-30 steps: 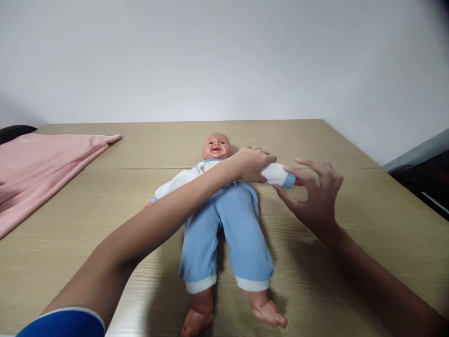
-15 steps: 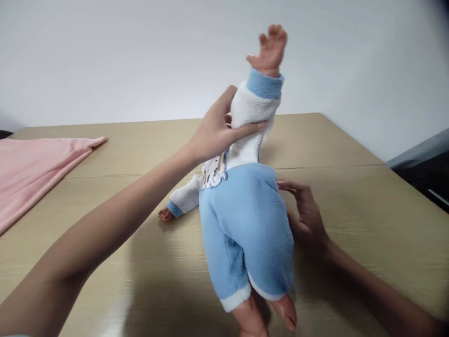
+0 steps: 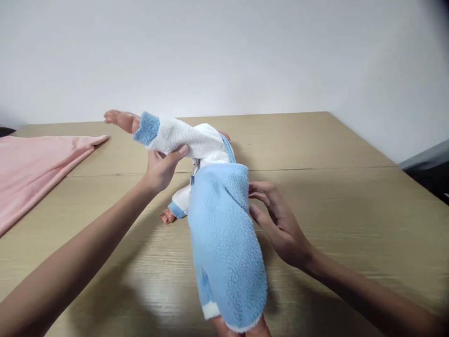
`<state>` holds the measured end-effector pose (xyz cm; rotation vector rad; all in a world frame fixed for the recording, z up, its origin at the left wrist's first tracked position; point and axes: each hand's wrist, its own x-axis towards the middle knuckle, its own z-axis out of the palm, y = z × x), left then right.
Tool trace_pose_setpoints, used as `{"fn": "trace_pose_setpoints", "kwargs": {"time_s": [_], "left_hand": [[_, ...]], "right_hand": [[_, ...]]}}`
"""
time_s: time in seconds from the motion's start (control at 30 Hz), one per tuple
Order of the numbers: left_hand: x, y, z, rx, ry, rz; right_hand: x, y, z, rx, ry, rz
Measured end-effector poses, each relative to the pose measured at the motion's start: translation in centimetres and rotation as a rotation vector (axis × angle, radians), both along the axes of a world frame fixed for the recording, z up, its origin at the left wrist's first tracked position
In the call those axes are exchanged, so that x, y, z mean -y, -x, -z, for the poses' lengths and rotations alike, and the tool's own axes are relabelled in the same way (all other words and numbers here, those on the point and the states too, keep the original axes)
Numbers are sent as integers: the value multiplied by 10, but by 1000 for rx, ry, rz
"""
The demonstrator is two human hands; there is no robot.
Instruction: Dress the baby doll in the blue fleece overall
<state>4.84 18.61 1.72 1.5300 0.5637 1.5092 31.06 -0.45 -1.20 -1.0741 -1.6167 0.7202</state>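
A baby doll in a fleecy white top and light blue bottoms lies tipped on its side on the wooden table, its feet toward me. Its upper arm, in a white sleeve with a blue cuff, stretches to the left. My left hand is closed on the doll from beneath that sleeve, the thumb lying on the fabric and most fingers hidden. At the doll's back, my right hand has its fingers bent and apart, the tips by the blue waist. The doll's lower hand rests on the table.
A pink cloth is spread on the left side of the table. A seam runs across the tabletop. Behind stands a pale wall, and a dark object is beyond the right edge.
The doll has rolled left onto its side, its raised arm swinging from upright to pointing left. My left hand has moved left and down with it; my right hand has followed leftward.
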Motion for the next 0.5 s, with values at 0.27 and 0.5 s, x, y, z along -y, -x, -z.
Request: {"fn": "trace_pose_setpoints", "kwargs": {"time_s": [0.27,0.5], "left_hand": [[9,31,37,-117,-8,-50],[9,40,48,-102,28,-41]], "right_hand": [[-22,36,1,-167,55,23],[-43,39,-8,-76,57,-11]]}}
